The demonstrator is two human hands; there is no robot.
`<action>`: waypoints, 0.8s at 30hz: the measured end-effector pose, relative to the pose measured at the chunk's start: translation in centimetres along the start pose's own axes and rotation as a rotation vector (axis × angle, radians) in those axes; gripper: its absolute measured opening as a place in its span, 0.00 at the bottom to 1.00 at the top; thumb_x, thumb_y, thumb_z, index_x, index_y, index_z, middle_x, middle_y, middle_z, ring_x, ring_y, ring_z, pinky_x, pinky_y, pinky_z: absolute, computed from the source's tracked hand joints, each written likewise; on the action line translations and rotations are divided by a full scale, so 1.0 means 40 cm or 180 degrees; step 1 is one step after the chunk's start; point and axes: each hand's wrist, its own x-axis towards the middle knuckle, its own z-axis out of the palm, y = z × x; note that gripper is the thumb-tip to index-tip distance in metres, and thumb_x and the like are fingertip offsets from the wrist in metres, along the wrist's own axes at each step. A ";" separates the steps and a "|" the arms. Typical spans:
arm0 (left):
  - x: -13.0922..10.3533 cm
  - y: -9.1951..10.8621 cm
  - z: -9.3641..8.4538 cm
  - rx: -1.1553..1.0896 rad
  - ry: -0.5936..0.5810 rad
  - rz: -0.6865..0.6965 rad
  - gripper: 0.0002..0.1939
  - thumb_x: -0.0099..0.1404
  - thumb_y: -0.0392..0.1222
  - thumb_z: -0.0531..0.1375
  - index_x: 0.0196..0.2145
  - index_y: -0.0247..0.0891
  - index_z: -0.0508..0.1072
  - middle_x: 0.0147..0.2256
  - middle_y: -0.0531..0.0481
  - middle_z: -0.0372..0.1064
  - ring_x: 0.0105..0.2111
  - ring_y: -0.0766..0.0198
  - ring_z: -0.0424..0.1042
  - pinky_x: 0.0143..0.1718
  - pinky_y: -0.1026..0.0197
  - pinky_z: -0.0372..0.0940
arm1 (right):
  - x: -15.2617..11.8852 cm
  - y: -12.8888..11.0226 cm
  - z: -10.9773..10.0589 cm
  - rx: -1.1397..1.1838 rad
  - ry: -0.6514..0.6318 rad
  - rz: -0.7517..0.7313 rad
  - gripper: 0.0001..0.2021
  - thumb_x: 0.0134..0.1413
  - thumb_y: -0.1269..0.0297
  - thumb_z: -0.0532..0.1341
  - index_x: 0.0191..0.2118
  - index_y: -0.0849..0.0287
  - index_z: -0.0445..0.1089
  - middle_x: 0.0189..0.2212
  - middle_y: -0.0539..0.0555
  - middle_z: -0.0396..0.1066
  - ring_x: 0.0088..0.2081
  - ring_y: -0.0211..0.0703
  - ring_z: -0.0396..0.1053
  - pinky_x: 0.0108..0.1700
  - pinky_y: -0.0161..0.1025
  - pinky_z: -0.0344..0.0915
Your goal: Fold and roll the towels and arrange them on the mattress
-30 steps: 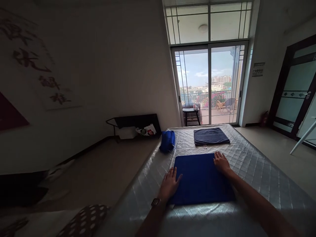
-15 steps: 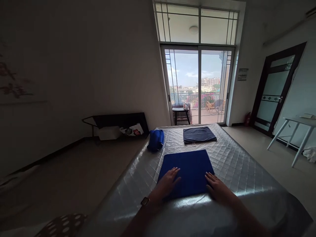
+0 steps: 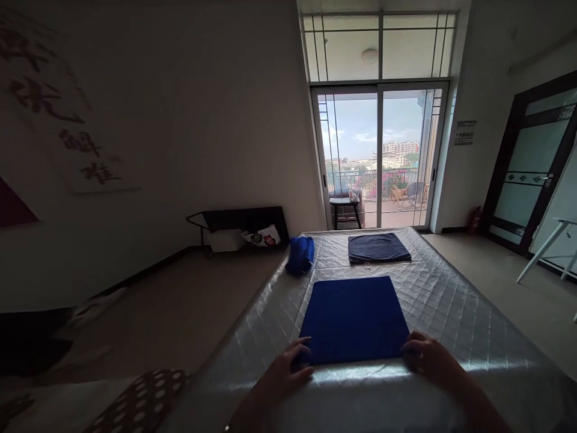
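Note:
A flat blue folded cloth (image 3: 354, 319) lies on the quilted silver-grey mattress (image 3: 433, 288) in front of me. My left hand (image 3: 291, 364) is at its near left corner, with bent fingers over the edge and the thumb lower down. At the near right corner, my right hand (image 3: 421, 352) has its fingers curled in around the cloth's edge. Some of the fingertips are in shadow. Beyond this cloth rest a folded dark grey-blue cloth (image 3: 379, 247) and, at the mattress's left edge, a bunched blue bundle (image 3: 300, 255).
Left of the mattress, a dark low rack (image 3: 243, 219) with a white box (image 3: 225, 240) stands against the wall. Brown polka-dotted fabric (image 3: 144, 397) shows at the lower left. Glass sliding doors (image 3: 378, 156) are ahead; a white-legged table (image 3: 543, 249) stands at the right.
Both hands have moved from lying flat on the blue cloth to its near corners, and their fingers have bent. The view has turned slightly left.

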 end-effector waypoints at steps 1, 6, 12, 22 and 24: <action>-0.004 0.007 -0.001 -0.0017 0.0017 0.0000 0.15 0.57 0.47 0.64 0.41 0.40 0.75 0.63 0.38 0.64 0.61 0.47 0.67 0.59 0.52 0.64 | 0.000 -0.002 0.002 -0.0199 0.0012 -0.0085 0.14 0.59 0.70 0.55 0.39 0.54 0.79 0.41 0.56 0.77 0.37 0.42 0.77 0.39 0.36 0.71; -0.004 0.039 0.023 0.0193 0.0265 -0.0028 0.21 0.55 0.46 0.66 0.47 0.41 0.74 0.61 0.40 0.67 0.58 0.50 0.69 0.59 0.52 0.64 | 0.011 -0.007 0.018 -0.1120 0.0664 -0.0484 0.15 0.67 0.69 0.50 0.42 0.55 0.75 0.40 0.56 0.78 0.30 0.40 0.77 0.30 0.34 0.69; -0.005 0.009 0.027 0.0955 0.0799 0.0239 0.12 0.63 0.38 0.58 0.44 0.44 0.77 0.46 0.46 0.79 0.47 0.55 0.78 0.50 0.55 0.71 | 0.036 -0.042 -0.049 -0.1126 0.1380 -0.0899 0.13 0.71 0.65 0.48 0.45 0.55 0.71 0.37 0.55 0.77 0.29 0.41 0.77 0.27 0.33 0.71; -0.101 0.198 -0.141 0.0804 0.2307 0.1936 0.10 0.71 0.49 0.59 0.44 0.49 0.78 0.37 0.54 0.80 0.34 0.64 0.80 0.39 0.67 0.75 | -0.056 -0.156 -0.304 -0.0945 0.1633 -0.1575 0.12 0.69 0.65 0.57 0.54 0.50 0.71 0.41 0.52 0.77 0.38 0.38 0.78 0.41 0.33 0.76; -0.117 0.250 -0.177 0.0902 0.2523 0.1845 0.11 0.71 0.53 0.58 0.43 0.52 0.79 0.36 0.56 0.80 0.33 0.63 0.80 0.39 0.65 0.75 | -0.083 -0.185 -0.359 -0.1145 0.1829 -0.1522 0.12 0.68 0.65 0.57 0.53 0.48 0.72 0.40 0.50 0.78 0.37 0.38 0.78 0.40 0.32 0.76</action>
